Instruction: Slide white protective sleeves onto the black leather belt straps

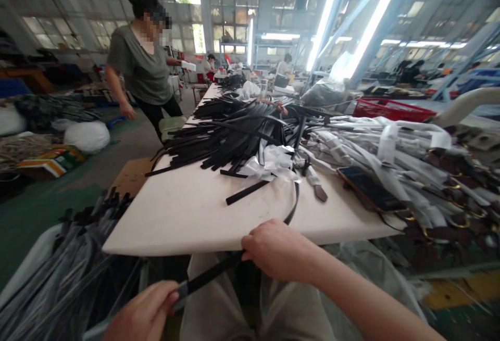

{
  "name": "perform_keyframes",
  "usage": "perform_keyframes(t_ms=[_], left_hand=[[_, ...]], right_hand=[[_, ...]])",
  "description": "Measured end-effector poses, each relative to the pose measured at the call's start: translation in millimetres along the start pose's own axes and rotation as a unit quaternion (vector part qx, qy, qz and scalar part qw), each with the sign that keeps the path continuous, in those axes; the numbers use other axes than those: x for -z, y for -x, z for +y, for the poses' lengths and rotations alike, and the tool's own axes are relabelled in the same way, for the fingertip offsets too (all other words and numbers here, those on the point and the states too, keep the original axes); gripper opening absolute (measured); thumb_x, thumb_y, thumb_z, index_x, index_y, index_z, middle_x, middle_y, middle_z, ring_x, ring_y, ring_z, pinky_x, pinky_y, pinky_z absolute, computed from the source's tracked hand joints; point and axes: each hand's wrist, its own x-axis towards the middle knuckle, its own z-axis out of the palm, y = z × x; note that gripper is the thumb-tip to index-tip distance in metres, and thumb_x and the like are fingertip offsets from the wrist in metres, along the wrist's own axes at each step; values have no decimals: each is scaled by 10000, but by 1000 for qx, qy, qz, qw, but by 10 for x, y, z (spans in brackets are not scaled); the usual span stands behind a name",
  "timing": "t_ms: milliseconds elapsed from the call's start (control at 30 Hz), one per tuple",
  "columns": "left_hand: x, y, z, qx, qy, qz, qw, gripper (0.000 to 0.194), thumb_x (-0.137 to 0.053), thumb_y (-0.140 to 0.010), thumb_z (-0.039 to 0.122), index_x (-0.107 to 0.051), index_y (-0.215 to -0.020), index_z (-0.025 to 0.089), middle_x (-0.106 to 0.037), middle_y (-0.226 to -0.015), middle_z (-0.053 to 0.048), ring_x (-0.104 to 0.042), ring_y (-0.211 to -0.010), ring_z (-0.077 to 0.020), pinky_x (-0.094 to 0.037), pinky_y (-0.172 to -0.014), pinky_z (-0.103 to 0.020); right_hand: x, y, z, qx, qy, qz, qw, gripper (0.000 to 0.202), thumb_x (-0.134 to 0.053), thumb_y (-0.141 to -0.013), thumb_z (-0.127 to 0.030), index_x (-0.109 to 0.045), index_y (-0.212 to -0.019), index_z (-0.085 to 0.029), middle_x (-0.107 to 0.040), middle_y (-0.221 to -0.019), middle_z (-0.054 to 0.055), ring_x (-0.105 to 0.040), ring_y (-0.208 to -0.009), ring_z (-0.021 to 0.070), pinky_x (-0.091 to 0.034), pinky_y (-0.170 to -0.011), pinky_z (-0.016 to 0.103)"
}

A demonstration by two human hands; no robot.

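A black strap is stretched between my two hands over my lap, just off the table's front edge. My left hand is closed around its lower end, where a greyish wrapped piece shows by the fingertips. Farther up, my right hand pinches the same strap at the table edge. Beyond that hand the strap curves up over the white table toward a crumpled piece of clear plastic. Behind the plastic lies a large pile of black straps.
Wrapped straps with brown ends heap the table's right side, beside a phone. A red basket stands behind them. At lower left, a container holds plastic-wrapped straps. A person in a grey shirt stands past the table's left side.
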Motion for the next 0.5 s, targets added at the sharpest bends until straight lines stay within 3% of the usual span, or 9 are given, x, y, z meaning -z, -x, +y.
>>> perform_keyframes(t_ms=[133,267,367,500], left_hand=[[-52,-132,157,9,38,4,999,368,-358,-1004,361,-664,-823,262,-733,-743,26,-714,-670,-142,-554,-596,-200],[-45,-233,245,30,46,37,998,328,-425,-986,381,-681,-821,258,-744,-765,29,-713,-676,-130,-532,-616,-182],[-56,-287,295,76,84,-12,993,356,-398,-987,341,-660,-771,234,-714,-738,7,-685,-681,-149,-501,-613,-221],[-59,-310,299,135,125,-75,980,367,-375,-974,332,-648,-759,215,-697,-762,-25,-653,-733,-190,-452,-653,-275]], right_hand=[[37,-44,-47,63,-23,5,998,233,-530,-961,-338,-668,-878,-170,-743,-807,73,-714,-757,235,-381,-546,297],[96,-30,2,-3,-21,5,1000,271,-533,-962,-365,-673,-835,-172,-734,-767,70,-704,-728,233,-374,-572,293],[125,-65,4,10,-24,-10,1000,247,-512,-967,-320,-683,-861,-176,-742,-804,75,-705,-761,235,-356,-571,293],[126,-72,42,25,-35,-23,999,256,-547,-950,-380,-684,-879,-176,-744,-829,79,-696,-771,232,-349,-578,287]])
